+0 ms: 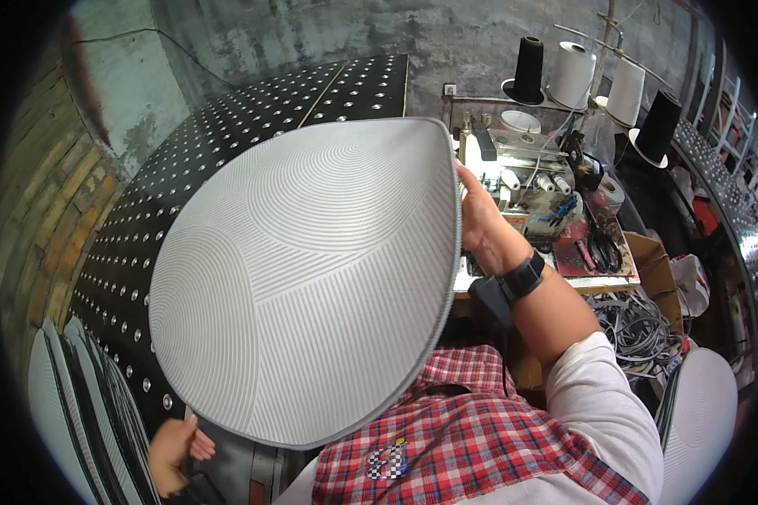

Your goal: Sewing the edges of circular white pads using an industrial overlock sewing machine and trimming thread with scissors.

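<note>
One large grey ribbed mat [312, 286], rounded with a corner at the upper right, is held tilted before a red plaid garment [480, 421]. Its edge just below that corner is held by the right hand [484, 215]; the grip is closed there, though most fingers are hidden behind the mat. The left hand [177, 446] is placed at the lower-left rim with fingers loosely curled; whether that grip has hold of the rim cannot be told. A black studded bench [362, 97] is partly hidden behind the mat. At the right, a sewing machine [526, 220] is seen below black and white thread cones [573, 76]. Similar mats [50, 387] are stacked at the lower left.
</note>
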Demonstrator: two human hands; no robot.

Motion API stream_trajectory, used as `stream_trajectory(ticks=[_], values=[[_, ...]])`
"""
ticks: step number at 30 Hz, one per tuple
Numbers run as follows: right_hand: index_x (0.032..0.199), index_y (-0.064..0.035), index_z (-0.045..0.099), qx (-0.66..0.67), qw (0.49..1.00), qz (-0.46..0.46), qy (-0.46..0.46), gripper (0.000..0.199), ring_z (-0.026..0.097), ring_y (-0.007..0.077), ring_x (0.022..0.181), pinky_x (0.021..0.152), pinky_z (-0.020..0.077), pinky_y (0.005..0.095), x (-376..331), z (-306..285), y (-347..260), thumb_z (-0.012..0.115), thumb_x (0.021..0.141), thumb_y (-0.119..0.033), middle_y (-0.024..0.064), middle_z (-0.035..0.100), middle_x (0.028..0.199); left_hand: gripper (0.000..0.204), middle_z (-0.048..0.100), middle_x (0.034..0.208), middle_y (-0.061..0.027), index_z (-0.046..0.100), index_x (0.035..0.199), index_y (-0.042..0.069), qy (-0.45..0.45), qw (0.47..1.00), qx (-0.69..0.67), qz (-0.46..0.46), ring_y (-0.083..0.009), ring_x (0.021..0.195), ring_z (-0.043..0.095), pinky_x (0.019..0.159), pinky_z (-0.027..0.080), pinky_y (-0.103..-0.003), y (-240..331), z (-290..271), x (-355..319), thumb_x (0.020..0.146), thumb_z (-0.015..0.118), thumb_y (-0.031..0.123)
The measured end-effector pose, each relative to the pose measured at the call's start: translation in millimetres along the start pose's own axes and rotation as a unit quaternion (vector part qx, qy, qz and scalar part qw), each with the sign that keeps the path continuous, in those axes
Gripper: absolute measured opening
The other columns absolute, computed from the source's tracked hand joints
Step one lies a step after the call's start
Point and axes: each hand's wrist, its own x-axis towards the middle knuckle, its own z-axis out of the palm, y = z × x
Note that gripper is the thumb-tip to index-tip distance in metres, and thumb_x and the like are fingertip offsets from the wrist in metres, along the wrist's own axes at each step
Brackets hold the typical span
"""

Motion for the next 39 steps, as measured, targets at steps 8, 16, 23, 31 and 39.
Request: stream_trajectory(ticks=[8,16,23,31,39], values=[[0.106,0.0018,0.047,-0.441,0.883,-0.068,0.147,0.037,0.056,0.0245,0.082,0.073,0.0454,0.0363,-5.1,16.4,-17.0,0.052,0.073,-0.013,0.0165,0.056,0.095,0.033,0.054,0.098,-0.0148,0.042,0.109,-0.004,0.276,0.869,-0.328,0.246,-0.0208,0.085,0.054,0.076,0.042,-0.028,-33.6,45.3,70.2,0.081,0.047,0.012],[0.1,0.0027,0.045,-0.504,0.689,-0.498,0.155,0.033,0.054,0.0299,0.074,0.067,0.0421,0.0334,-161.0,50.9,-26.7,0.053,0.07,-0.008,0.0177,0.056,0.08,0.032,0.052,0.099,-0.017,0.04,0.109,-0.008,0.3,0.77,-0.154,0.542,-0.0194,0.08,0.052,0.072,0.043,-0.028,69.3,66.0,-17.3,0.086,0.044,0.013],[0.083,-0.0074,0.063,-0.642,-0.171,-0.497,0.559,0.011,0.051,0.0236,0.061,0.061,0.041,0.0302,-476.2,-48.3,-97.4,0.053,0.078,-0.011,0.0109,0.056,0.071,0.04,0.05,0.105,-0.0197,0.034,0.118,-0.006,0.374,0.413,0.04,0.829,-0.0268,0.09,0.053,0.08,0.044,-0.034,182.5,90.7,65.0,0.086,0.041,0.017],[0.102,0.009,0.045,-0.253,0.099,-0.518,0.811,0.04,0.056,0.0257,0.082,0.07,0.0451,0.0325,-805.8,-106.9,73.6,0.052,0.064,-0.003,0.0176,0.055,0.092,0.041,0.054,0.104,-0.0134,0.042,0.117,0.0,-0.402,0.623,-0.059,0.668,-0.016,0.092,0.052,0.078,0.041,-0.028,281.4,310.6,-54.9,0.079,0.046,0.016],[0.114,0.009,0.037,-0.16,0.037,-0.17,0.972,0.05,0.054,0.034,0.091,0.076,0.0436,0.0363,-779.7,-89.4,123.7,0.049,0.069,-0.009,0.027,0.05,0.104,0.032,0.056,0.098,-0.0107,0.048,0.109,-0.001,-0.489,0.608,0.022,0.625,-0.015,0.091,0.053,0.079,0.04,-0.027,279.2,337.4,-54.4,0.078,0.047,0.006]])
